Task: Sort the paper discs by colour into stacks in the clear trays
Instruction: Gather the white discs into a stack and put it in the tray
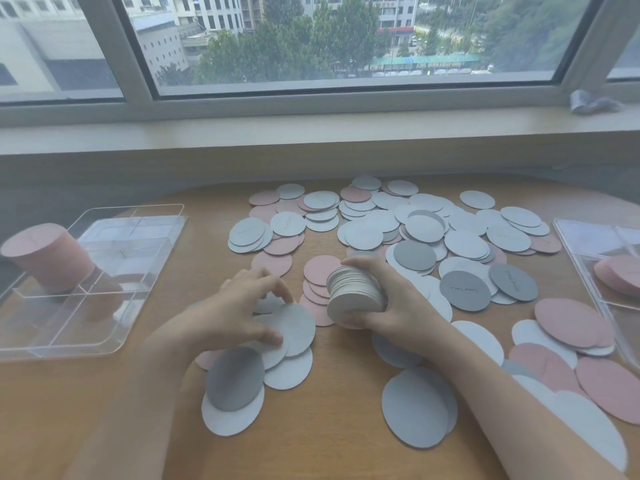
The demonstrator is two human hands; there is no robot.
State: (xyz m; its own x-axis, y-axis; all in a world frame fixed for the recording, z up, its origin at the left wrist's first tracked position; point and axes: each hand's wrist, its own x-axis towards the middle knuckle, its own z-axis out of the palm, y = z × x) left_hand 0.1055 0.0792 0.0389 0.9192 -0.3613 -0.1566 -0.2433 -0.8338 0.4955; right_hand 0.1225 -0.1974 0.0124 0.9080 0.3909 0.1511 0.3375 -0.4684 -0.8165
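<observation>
Pale grey, dark grey and pink paper discs (pixel 426 226) lie scattered over the wooden table (pixel 339 427). My right hand (pixel 398 299) grips a thick stack of pale grey discs (pixel 356 289), held tilted just above the table. My left hand (pixel 239 310) pinches a pale grey disc (pixel 298 327) at the top of a small pile in front of me. A dark grey disc (pixel 235 379) lies below that hand. A tall stack of pink discs (pixel 45 254) stands in the clear tray on the left (pixel 104 337). The clear tray on the right (pixel 588 268) holds a few pink discs (pixel 620 275).
A window sill (pixel 311 133) runs along the far side of the table, with a crumpled grey item (pixel 592 102) at its right end. Several pink discs (pixel 571 323) lie by the right tray. Bare wood shows between the left tray and the disc piles.
</observation>
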